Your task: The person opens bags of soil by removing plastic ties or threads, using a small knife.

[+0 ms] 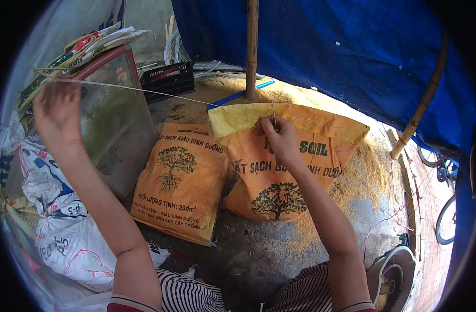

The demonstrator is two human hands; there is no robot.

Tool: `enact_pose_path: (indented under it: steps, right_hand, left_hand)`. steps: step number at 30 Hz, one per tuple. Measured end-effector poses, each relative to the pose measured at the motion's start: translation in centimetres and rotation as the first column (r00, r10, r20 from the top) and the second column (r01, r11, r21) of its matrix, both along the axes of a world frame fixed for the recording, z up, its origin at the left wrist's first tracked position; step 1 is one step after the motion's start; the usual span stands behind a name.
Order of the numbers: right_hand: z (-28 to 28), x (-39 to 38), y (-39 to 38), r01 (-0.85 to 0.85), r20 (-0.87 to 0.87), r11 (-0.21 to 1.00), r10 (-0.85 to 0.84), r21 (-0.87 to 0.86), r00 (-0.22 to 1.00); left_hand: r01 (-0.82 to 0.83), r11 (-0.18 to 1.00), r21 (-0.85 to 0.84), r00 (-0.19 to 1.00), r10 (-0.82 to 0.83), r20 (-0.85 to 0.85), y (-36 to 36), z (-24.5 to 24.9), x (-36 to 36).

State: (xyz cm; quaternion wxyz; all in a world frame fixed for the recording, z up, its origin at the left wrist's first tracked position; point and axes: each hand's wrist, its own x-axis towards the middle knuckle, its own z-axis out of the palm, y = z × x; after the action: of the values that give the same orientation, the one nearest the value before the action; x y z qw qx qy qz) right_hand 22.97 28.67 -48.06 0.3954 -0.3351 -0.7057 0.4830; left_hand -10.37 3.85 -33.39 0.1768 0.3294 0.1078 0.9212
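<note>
An orange sack (279, 171) with a printed tree stands in front of me, its yellow top edge folded and drawn flat. My right hand (282, 136) pinches that edge near a thin upright needle or stick (273, 115). A white thread (139, 89) runs taut from the sack's top left corner to my left hand (58, 106), raised at the far left. The left fingers are blurred, and their grip on the thread is hard to make out. A second orange sack (178, 182) lies beside the first, to its left.
White sacks (77, 239) are piled at the left by a red-framed panel (110, 114). Behind are a black crate (168, 83), a bamboo post (252, 47) and a blue tarp (342, 57). A round container (394, 281) stands at the lower right.
</note>
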Motion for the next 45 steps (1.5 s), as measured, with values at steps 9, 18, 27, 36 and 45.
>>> enact_pose_path:
  steps: [9,18,27,36,45]
  right_hand:
    - [4.6,2.0,-1.4,-0.053,0.317,0.997,0.032,0.058,0.948]
    - [8.0,3.3,-2.8,0.078,0.224,0.694,-0.335,0.716,0.915]
    - [3.7,2.7,0.9,-0.03,0.258,0.762,-0.182,0.647,0.949]
    - [3.4,2.6,2.1,0.091,0.199,0.813,-0.247,0.576,0.948]
    - [2.6,2.4,3.2,0.109,0.172,0.827,-0.241,0.552,0.955]
  left_hand:
    - [-0.902,-0.428,-0.056,0.066,-0.009,-0.998,5.2,-6.3,-0.3]
    - [-0.555,0.709,-0.435,0.371,-0.257,-0.892,16.6,-5.9,13.3]
    - [-0.413,0.325,-0.851,0.378,-0.788,-0.485,19.5,-9.1,15.3]
    - [-0.271,0.346,-0.898,0.634,-0.638,-0.437,20.7,-13.3,9.8]
    - [-0.089,0.502,-0.86,0.877,-0.37,-0.306,18.8,-13.7,4.8]
